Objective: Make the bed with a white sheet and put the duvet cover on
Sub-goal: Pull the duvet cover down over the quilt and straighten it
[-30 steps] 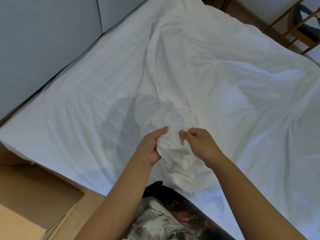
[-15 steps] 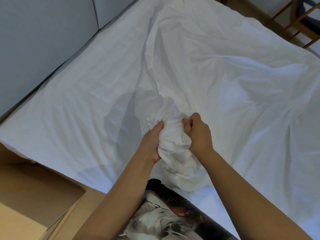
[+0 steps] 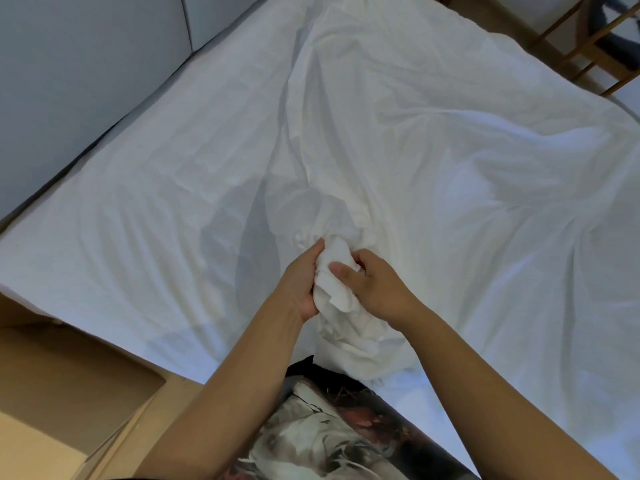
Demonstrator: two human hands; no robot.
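- Both hands have moved closer together since a moment ago, and the lump of cloth between them is squeezed tighter.
- The left hand [image 3: 299,284] grips the lump [image 3: 334,289] from its 9 o'clock side, with the fingers curled round it.
- The right hand [image 3: 379,291] grips the same lump from the 3 o'clock side, with the thumb lying across the front of it.
- The lump is a bunched-up part of the white sheet [image 3: 433,150], in the middle of the view near the close edge of the bed [image 3: 31,271].
- I cannot tell if this bunched part is the sheet alone or some of the duvet cover.
- The rest of the white sheet is spread over the bed, with long creases running from the hands toward 10, 12 and 2 o'clock.
- More loose cloth hangs down below the hands toward 6 o'clock.
- A grey wall [image 3: 86,81] runs along the bed at 10 o'clock.
- A wooden chair [image 3: 588,53] stands past the bed at 1 o'clock.
- A brown board [image 3: 69,393] sits at 7 o'clock, just beside the bed's corner.
- A dark shirt [image 3: 329,441] with a picture on it shows at 6 o'clock, between the two arms.
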